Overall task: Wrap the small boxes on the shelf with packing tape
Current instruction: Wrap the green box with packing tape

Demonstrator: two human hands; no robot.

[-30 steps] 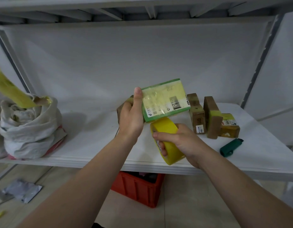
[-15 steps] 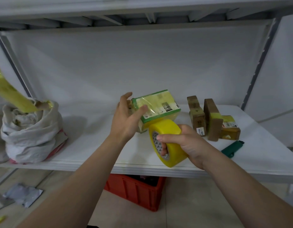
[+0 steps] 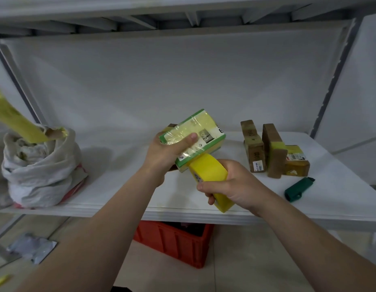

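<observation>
Head cam, my left hand (image 3: 166,152) now wrapped round the one green-edged box (image 3: 204,129) above the shelf (image 3: 119,165), right hand (image 3: 231,184) gripping my one tape roll (image 3: 208,167) under it, three brown boxes (image 3: 253,146), one green cutter (image 3: 298,186) over right.

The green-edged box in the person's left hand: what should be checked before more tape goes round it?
1. Box held firmly: left hand grips the green-edged box, thumb across its top face. Ok.
2. Roll held: right hand grips the yellow tape roll. Ok.
3. Roll meets box: it touches the box's lower edge. Ok.
4. Tape end stuck down: hidden behind the roll. Cannot tell.
5. Cutter nearby: green cutter lies on the shelf, right of the right hand. Ok.
</observation>
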